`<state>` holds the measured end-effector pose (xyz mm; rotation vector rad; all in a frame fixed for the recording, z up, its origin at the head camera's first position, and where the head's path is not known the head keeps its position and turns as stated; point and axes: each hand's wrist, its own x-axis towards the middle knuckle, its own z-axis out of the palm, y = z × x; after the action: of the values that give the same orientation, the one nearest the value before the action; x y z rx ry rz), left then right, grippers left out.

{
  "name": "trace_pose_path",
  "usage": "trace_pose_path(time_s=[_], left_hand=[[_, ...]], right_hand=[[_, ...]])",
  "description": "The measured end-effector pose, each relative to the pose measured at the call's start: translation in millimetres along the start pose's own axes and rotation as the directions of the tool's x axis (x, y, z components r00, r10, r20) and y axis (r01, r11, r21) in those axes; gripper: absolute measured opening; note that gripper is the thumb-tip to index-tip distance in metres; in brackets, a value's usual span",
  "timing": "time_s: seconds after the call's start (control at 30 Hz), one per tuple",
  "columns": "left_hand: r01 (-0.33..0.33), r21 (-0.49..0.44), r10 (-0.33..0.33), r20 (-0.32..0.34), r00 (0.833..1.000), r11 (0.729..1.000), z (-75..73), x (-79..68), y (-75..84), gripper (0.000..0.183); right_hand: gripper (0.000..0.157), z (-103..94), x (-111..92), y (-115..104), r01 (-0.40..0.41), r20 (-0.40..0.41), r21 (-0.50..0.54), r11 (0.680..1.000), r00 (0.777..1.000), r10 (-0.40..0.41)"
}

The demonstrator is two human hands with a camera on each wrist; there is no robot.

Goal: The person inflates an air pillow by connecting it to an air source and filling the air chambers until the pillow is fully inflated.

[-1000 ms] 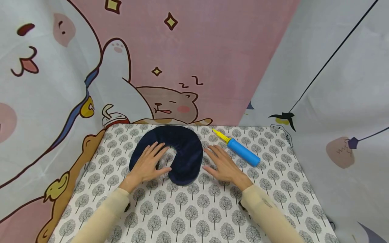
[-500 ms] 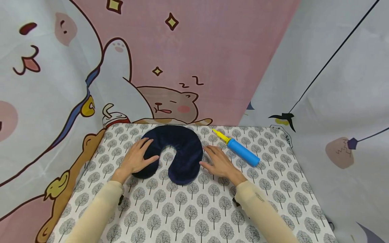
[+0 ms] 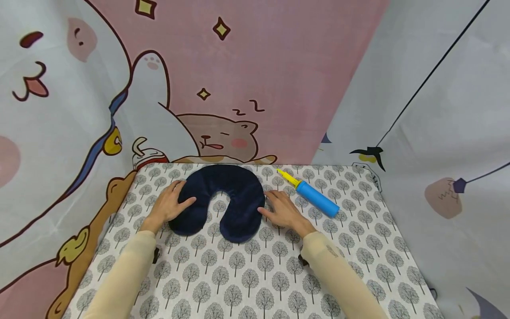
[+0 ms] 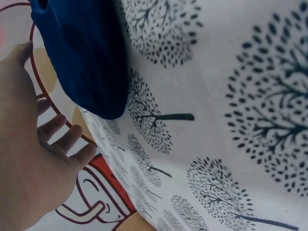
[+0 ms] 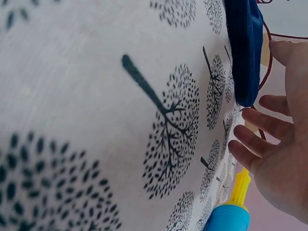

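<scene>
A dark navy, U-shaped neck pillow (image 3: 243, 204) lies flat with its opening towards the person. My left hand (image 3: 165, 208) is at the pillow's outer left side, its thumb reaching over the left arm of the U. On the other side, my right hand (image 3: 284, 210) is by the outer right edge, thumb and fingertips close to the fabric; whether they touch it I cannot tell. Both hands have loosely extended fingers and grip nothing. In the left wrist view the pillow's end (image 4: 86, 62) shows beside the left hand; the right wrist view shows its edge (image 5: 245, 53).
A blue hand pump (image 3: 317, 198) with a yellow nozzle lies just beyond the right hand. The table is covered by a white cloth (image 3: 235, 288) printed with trees. Cartoon-printed curtains (image 3: 287, 79) stand at the back and both sides.
My left hand has moved left, from above the pillow's opening to its outer left side. My right hand has shifted slightly left towards the pillow. The pump has stayed put.
</scene>
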<state>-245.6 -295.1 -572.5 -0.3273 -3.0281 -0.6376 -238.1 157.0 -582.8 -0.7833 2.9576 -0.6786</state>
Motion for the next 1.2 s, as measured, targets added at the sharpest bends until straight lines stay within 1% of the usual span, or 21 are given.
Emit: trace_pose_path(time_s=[0.03, 0.1, 0.23, 0.3, 0.4, 0.43, 0.57, 0.63, 0.7, 0.77, 0.8, 0.83, 0.87, 0.9, 0.93, 1.03, 1.07, 1.13, 1.17, 1.2], left_hand=[[0.005, -0.011, -0.005, -0.012, 1.0, 1.0, 1.3, 0.9, -2.5, 0.094], [0.007, -0.026, -0.007, -0.009, 1.0, 1.0, 1.9, 3.4, -5.8, 0.094], [0.044, -0.011, -0.043, 0.032, 0.999, 0.999, 2.6, 8.7, -10.1, 0.09], [0.062, 0.0, -0.061, 0.065, 0.996, 0.998, 3.3, 10.9, -11.9, 0.087], [0.077, -0.015, -0.076, 0.07, 0.995, 0.997, 8.2, 13.7, -17.8, 0.09], [0.072, -0.018, -0.071, 0.064, 0.995, 0.997, 14.5, 16.8, -27.2, 0.093], [0.061, -0.037, -0.059, 0.036, 0.998, 0.997, 35.8, 27.0, -55.8, 0.104], [0.067, -0.048, -0.066, 0.033, 0.997, 0.997, 36.6, 27.3, -57.2, 0.101], [0.091, -0.078, -0.088, 0.043, 0.995, 0.993, 28.7, 23.8, -46.5, 0.093], [0.114, -0.086, -0.11, 0.056, 0.992, 0.99, 20.8, 20.7, -35.9, 0.087], [0.131, -0.103, -0.126, 0.061, 0.99, 0.986, 17.2, 18.9, -31.6, 0.085], [0.143, -0.113, -0.136, 0.062, 0.989, 0.983, 18.2, 19.6, -33.2, 0.084], [0.146, -0.117, -0.14, 0.055, 0.989, 0.982, 21.1, 20.7, -37.0, 0.084], [0.144, -0.121, -0.14, 0.045, 0.989, 0.982, 24.6, 22.5, -41.6, 0.084], [0.142, -0.126, -0.139, 0.031, 0.99, 0.982, 28.1, 23.8, -46.2, 0.083], [0.116, -0.15, -0.118, -0.005, 0.993, 0.982, 34.0, 25.9, -53.8, 0.077], [0.105, -0.16, -0.11, -0.025, 0.994, 0.982, 36.6, 26.7, -56.1, 0.074], [0.092, -0.176, -0.102, -0.05, 0.994, 0.98, 40.0, 27.4, -59.8, 0.066], [0.09, -0.18, -0.101, -0.057, 0.993, 0.98, 42.0, 28.0, -62.1, 0.062], [0.085, -0.185, -0.1, -0.074, 0.992, 0.979, 45.6, 29.2, -66.4, 0.058]], right_hand=[[0.074, 0.6, 1.3, 0.2, -0.007, 0.005, -0.001, 1.0, 1.0, 0.007], [0.074, 2.4, 3.8, 1.2, -0.018, 0.008, -0.005, 1.0, 1.0, 0.018], [0.074, 4.9, 7.6, 2.2, -0.042, 0.011, -0.001, 0.999, 0.999, 0.042], [0.073, 5.5, 8.4, 2.0, -0.056, 0.01, 0.006, 0.998, 0.998, 0.055], [0.071, 6.2, 9.5, 1.2, -0.074, 0.009, 0.014, 0.997, 0.997, 0.074], [0.071, 6.6, 10.0, 0.9, -0.08, 0.007, 0.014, 0.997, 0.997, 0.08], [0.068, 8.7, 12.7, 0.6, -0.094, -0.003, 0.001, 0.996, 0.996, 0.094], [0.067, 10.3, 14.2, 1.3, -0.099, -0.007, -0.005, 0.995, 0.995, 0.099], [0.065, 11.6, 15.5, 1.6, -0.106, -0.013, 0.001, 0.994, 0.994, 0.106], [0.065, 13.1, 16.8, 2.0, -0.107, -0.023, 0.016, 0.994, 0.994, 0.107], [0.064, 13.9, 17.1, 2.3, -0.104, -0.034, 0.027, 0.994, 0.994, 0.105], [0.067, 19.8, 17.9, 10.8, -0.077, -0.057, 0.036, 0.996, 0.995, 0.079], [0.065, 20.7, 18.3, 11.2, -0.068, -0.075, 0.042, 0.997, 0.995, 0.071], [0.063, 21.9, 18.7, 11.9, -0.058, -0.095, 0.05, 0.997, 0.994, 0.063], [0.06, 28.9, 20.8, 18.0, -0.041, -0.127, 0.046, 0.998, 0.991, 0.046], [0.049, 36.1, 23.3, 23.7, -0.006, -0.204, 0.069, 0.998, 0.979, 0.02], [0.041, 35.9, 24.4, 19.5, -0.02, -0.223, 0.076, 0.997, 0.974, 0.036], [0.036, 45.6, 28.3, 27.8, -0.018, -0.258, 0.085, 0.996, 0.965, 0.04], [0.033, 46.1, 29.1, 27.6, -0.028, -0.26, 0.106, 0.994, 0.964, 0.055], [0.032, 51.9, 31.7, 32.4, -0.04, -0.265, 0.111, 0.993, 0.962, 0.068]])
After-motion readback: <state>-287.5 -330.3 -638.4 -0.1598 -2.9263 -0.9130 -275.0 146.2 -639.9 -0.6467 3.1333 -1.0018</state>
